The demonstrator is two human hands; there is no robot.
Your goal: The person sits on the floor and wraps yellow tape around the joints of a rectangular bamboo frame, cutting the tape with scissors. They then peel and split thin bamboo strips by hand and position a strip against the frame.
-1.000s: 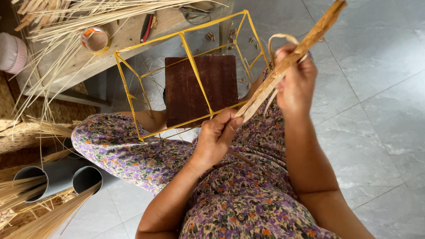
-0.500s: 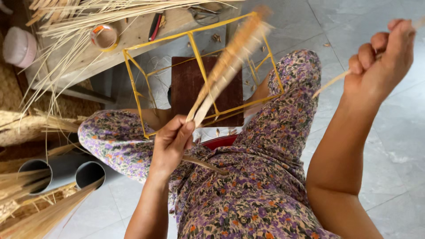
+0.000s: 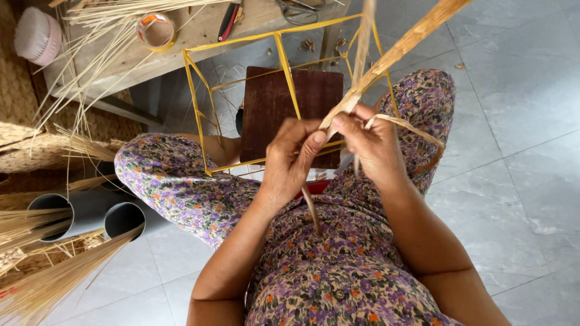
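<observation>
My left hand (image 3: 290, 160) and my right hand (image 3: 371, 148) meet over my lap, both pinching a bundle of flat tan straw strips (image 3: 402, 45) that rises up and to the right out of view. One strip loops (image 3: 417, 130) around the right side of my right hand. Another strip end (image 3: 311, 211) hangs down below my left hand. Just behind the hands stands a yellow wire box frame (image 3: 281, 57), resting against my knees in the purple floral fabric (image 3: 175, 181). A dark brown square board (image 3: 284, 105) lies under the frame.
A low wooden bench (image 3: 121, 57) at the back holds a tape roll (image 3: 156, 30), scissors (image 3: 299, 9), a red-handled tool (image 3: 228, 18) and loose straw stalks (image 3: 103, 36). Grey pipes (image 3: 90, 211) with straw bundles, woven baskets (image 3: 24, 139) and a pink cup (image 3: 37, 37) stand left. Grey floor tiles (image 3: 519, 121) spread right.
My right hand has come back from far out at the right to join the left hand on the straw bundle. The bundle now tilts up to the right.
</observation>
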